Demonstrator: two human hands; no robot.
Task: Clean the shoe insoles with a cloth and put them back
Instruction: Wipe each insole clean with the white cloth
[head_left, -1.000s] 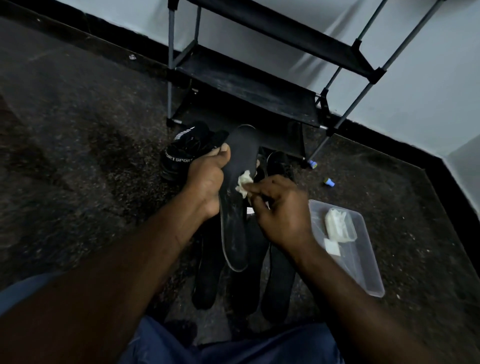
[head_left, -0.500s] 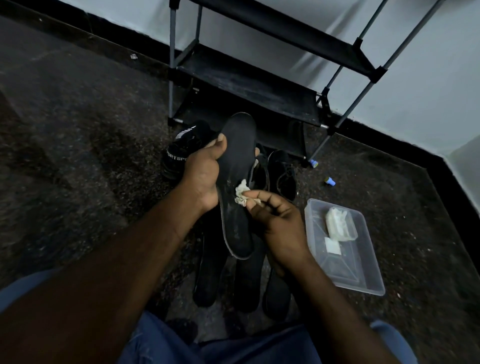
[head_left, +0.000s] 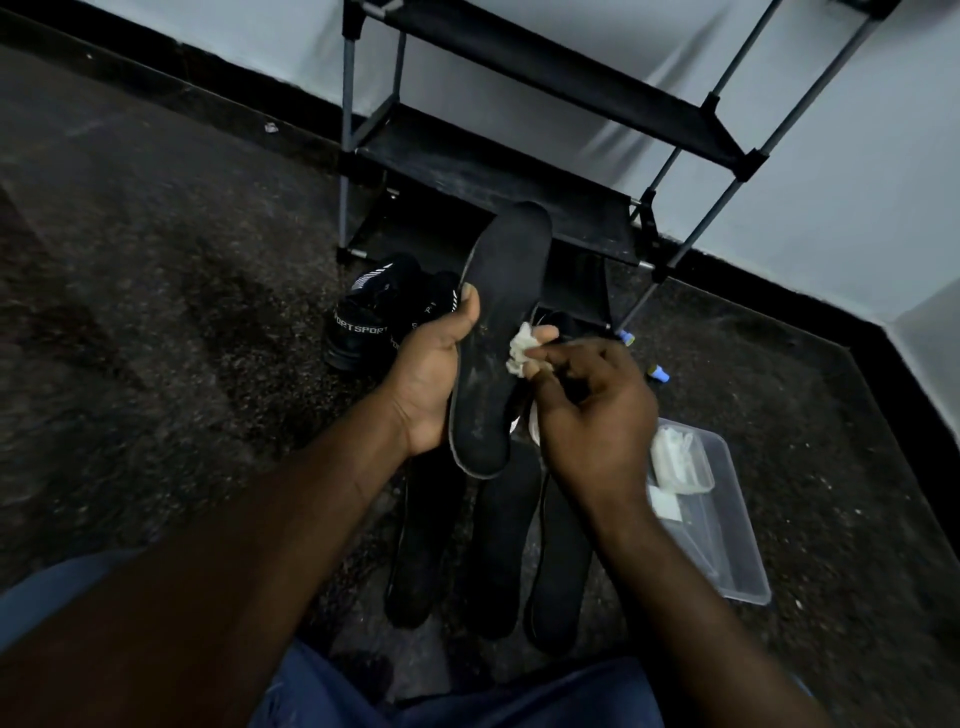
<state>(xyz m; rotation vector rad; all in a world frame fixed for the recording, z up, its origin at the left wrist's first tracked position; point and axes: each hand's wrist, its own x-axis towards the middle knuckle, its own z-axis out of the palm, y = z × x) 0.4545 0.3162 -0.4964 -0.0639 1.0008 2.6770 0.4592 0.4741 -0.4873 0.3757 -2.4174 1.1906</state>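
Step in hand, judged: wiping. The right hand pinches a crumpled white cloth in its fingertips, pressed mid-length on the held insole. The left hand curls round that insole's edge, thumb on top. Pale smudges near the heel: next stroke likely downward. Insole thin, matte black, tilted above the floor insoles, which lie flat.

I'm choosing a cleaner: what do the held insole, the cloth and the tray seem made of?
Insole: probably foam under matte black fabric; dull, with pale scuffs. Cloth: soft white fabric or tissue, crumpled; hard to tell which. Tray: clear, glossy plastic; the floor shows through it.
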